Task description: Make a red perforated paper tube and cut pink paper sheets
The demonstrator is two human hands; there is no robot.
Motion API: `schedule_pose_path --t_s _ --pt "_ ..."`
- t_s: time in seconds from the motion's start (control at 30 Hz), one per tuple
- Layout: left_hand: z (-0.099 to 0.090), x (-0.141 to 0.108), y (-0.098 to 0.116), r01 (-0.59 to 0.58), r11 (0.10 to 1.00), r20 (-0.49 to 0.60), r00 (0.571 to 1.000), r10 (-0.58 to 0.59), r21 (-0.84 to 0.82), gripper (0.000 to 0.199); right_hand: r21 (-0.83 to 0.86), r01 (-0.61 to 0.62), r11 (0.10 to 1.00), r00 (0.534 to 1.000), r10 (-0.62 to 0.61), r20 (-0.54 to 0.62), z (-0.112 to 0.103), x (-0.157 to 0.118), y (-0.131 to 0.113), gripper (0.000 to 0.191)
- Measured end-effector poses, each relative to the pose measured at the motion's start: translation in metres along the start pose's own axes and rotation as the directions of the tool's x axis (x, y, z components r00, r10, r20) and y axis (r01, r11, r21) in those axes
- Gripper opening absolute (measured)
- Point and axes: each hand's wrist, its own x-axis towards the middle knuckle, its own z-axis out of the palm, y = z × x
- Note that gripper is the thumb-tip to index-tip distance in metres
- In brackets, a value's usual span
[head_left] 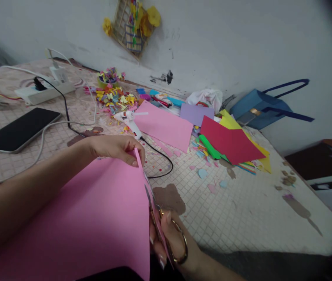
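Observation:
A large pink paper sheet (pixel 101 218) hangs over the table's near edge. My left hand (pixel 119 150) pinches its top right corner between thumb and fingers. Gold-handled scissors (pixel 180 255) are in my right hand (pixel 174 238), with the thumb through one loop. Their blades lie around the sheet's right edge, where a narrow pink strip (pixel 161 230) is partly cut free and runs down past the scissors. The strip and sheet hide some of my right fingers.
A white glue gun (pixel 131 123) with a black cord lies beyond my left hand. Coloured papers (pixel 230 140) and scraps (pixel 116 97) spread across the table (pixel 242 218). A tablet (pixel 19 127) and power strip (pixel 45 91) are at left; a blue bag (pixel 261 107) stands by the wall.

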Motion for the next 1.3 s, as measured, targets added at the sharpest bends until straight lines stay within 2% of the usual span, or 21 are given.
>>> schedule_pose_path --t_s 0.2,0.47,0.87,1.1,1.3 --pt "0.002 0.0 -0.001 0.004 1.0 0.015 1.0 -0.004 -0.017 0.024 0.021 0.016 1.0 1.0 -0.015 -0.014 0.002 0.003 -0.004 0.057" --pt "0.003 0.001 0.0 0.001 0.999 0.001 1.0 -0.001 -0.033 0.023 -0.059 0.001 0.998 1.0 -0.002 -0.023 0.005 0.001 -0.008 0.057" --pt "0.006 0.003 -0.005 0.013 0.996 0.009 1.0 -0.012 -0.086 0.019 0.051 0.022 0.998 1.0 -0.021 -0.021 0.002 0.003 0.003 0.052" --pt "0.007 0.003 -0.006 0.013 0.996 0.013 1.0 -0.012 -0.092 0.018 -0.035 0.012 0.999 0.999 -0.013 -0.038 0.006 0.001 -0.002 0.055" --pt "0.007 0.004 -0.005 0.009 0.996 0.003 1.0 -0.009 -0.092 0.018 -0.038 0.017 0.999 0.999 -0.019 -0.045 0.004 0.002 -0.001 0.055"
